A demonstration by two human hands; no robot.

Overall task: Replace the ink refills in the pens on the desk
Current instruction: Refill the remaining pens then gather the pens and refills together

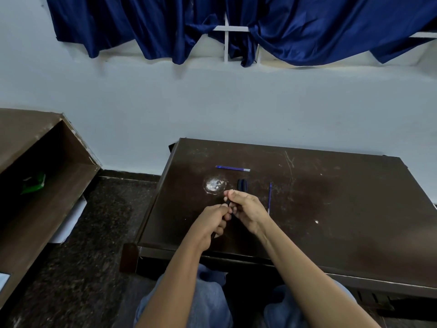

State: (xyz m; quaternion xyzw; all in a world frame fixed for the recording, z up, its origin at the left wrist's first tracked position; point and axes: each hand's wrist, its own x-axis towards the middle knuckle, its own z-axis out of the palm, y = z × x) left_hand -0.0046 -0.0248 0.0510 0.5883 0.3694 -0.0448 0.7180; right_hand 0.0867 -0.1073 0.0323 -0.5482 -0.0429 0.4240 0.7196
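Both hands meet over the dark brown desk (331, 209), holding a dark pen (227, 204) between them. My left hand (210, 223) grips the pen's lower part, and my right hand (246, 207) pinches its upper end; most of the pen is hidden by fingers. A blue ink refill (233, 168) lies flat on the desk beyond the hands. A second blue refill (269, 197) lies just right of my right hand. Two dark pens (242, 185) lie side by side right behind my right hand's fingers.
A whitish worn patch (214, 185) marks the desk left of the dark pens. A brown open shelf (42, 176) holding a green packet (33, 183) stands to the left across the floor. Blue curtains (236, 27) hang on the wall behind.
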